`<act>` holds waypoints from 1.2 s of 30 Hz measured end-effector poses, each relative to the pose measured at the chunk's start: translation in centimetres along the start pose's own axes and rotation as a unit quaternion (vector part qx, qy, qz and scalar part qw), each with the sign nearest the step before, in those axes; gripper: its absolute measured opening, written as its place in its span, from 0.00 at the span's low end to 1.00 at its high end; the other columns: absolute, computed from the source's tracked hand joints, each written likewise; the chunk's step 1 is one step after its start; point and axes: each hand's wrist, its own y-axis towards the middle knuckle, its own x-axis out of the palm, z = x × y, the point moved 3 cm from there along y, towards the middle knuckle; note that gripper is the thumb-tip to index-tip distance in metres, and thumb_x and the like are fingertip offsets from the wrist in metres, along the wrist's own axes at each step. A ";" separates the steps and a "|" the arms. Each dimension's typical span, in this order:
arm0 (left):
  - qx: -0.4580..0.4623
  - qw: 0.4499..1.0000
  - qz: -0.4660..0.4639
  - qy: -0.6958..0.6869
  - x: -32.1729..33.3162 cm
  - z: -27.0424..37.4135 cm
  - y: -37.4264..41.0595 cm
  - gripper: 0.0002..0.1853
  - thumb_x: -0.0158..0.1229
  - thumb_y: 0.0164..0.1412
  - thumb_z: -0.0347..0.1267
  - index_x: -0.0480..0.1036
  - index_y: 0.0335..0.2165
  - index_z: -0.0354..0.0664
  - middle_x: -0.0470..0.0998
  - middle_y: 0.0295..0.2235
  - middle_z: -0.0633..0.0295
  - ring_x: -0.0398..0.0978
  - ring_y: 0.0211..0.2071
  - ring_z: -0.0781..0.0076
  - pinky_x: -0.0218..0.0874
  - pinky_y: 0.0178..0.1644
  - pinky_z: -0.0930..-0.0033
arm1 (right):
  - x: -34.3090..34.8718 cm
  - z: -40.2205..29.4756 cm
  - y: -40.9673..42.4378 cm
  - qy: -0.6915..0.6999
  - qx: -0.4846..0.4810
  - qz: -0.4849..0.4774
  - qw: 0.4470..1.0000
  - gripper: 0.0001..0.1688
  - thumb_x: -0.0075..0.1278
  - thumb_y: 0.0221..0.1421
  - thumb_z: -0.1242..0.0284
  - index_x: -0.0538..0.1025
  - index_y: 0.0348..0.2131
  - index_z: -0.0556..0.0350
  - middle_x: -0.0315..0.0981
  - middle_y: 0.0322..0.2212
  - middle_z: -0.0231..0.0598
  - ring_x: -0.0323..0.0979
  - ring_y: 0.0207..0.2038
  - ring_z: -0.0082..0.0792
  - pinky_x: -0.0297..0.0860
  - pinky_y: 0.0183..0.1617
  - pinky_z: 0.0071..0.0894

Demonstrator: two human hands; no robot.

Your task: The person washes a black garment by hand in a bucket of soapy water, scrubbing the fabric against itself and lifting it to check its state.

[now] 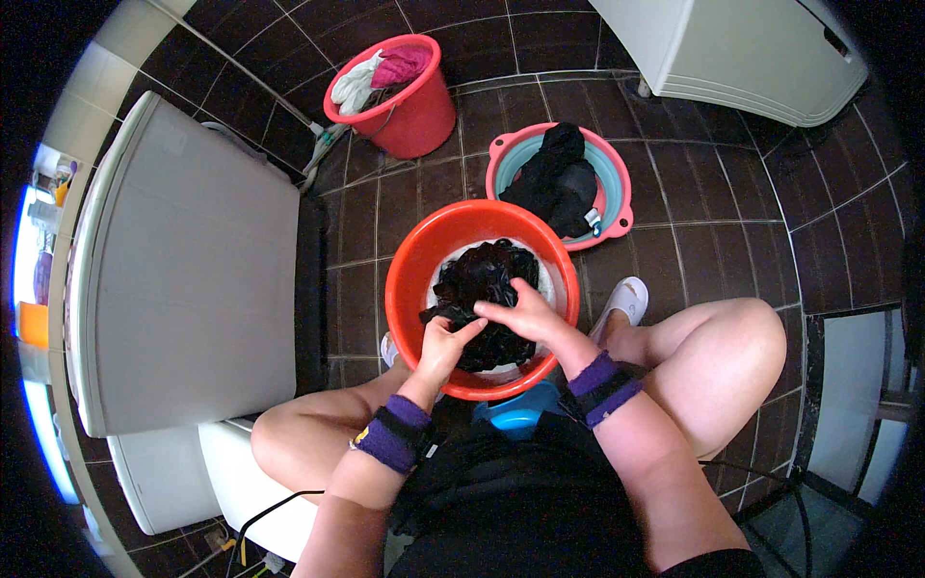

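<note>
An orange-red plastic basin (408, 289) sits on the floor between my legs. Bunched inside it is a wet black garment (480, 271), with white suds (553, 289) around its edge. My left hand (442, 347) grips the garment's near-left part, fingers partly hidden by the cloth. From the right, my right hand (526, 311) holds the cloth near the middle, its thumb stretched towards the left thumb. The two thumb tips are close together; whether they touch I cannot tell. Purple wristbands with black straps (396, 433) go round both wrists.
Beyond the basin stands a pink and teal collapsible tub (495, 170) holding dark clothes (556, 180). A red bucket (426, 115) with white and pink cloth is farther back. A large white appliance (195, 274) is at left, a white cabinet (744, 58) at far right. Dark tiles (694, 180) cover the floor.
</note>
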 end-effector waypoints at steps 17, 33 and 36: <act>0.050 0.930 0.183 0.314 -0.2 -0.3 0.3 0.20 0.62 0.48 0.42 0.77 0.29 0.32 0.78 0.22 0.47 0.78 0.26 0.56 0.68 0.33 0.64 | 1.3 0.4 -0.5 0.009 -0.088 0.009 0.996 0.19 0.55 0.52 0.63 0.77 0.37 0.60 0.78 0.31 0.45 0.76 0.33 0.36 0.69 0.40 0.35; 0.140 0.891 0.133 0.412 -0.7 1.4 1.4 0.13 0.52 0.58 0.36 0.76 0.29 0.36 0.77 0.23 0.45 0.77 0.27 0.48 0.68 0.32 0.56 | 0.6 -1.0 -0.8 -0.077 -0.118 0.126 0.982 0.23 0.58 0.48 0.60 0.75 0.33 0.65 0.76 0.29 0.53 0.75 0.34 0.49 0.69 0.40 0.42; 0.133 0.892 0.144 0.407 -1.7 1.5 2.2 0.12 0.55 0.57 0.35 0.73 0.25 0.36 0.77 0.20 0.50 0.78 0.24 0.54 0.68 0.31 0.59 | -0.5 -1.3 -0.6 -0.082 -0.116 0.142 0.980 0.20 0.57 0.50 0.65 0.75 0.37 0.63 0.78 0.32 0.47 0.76 0.36 0.39 0.69 0.43 0.36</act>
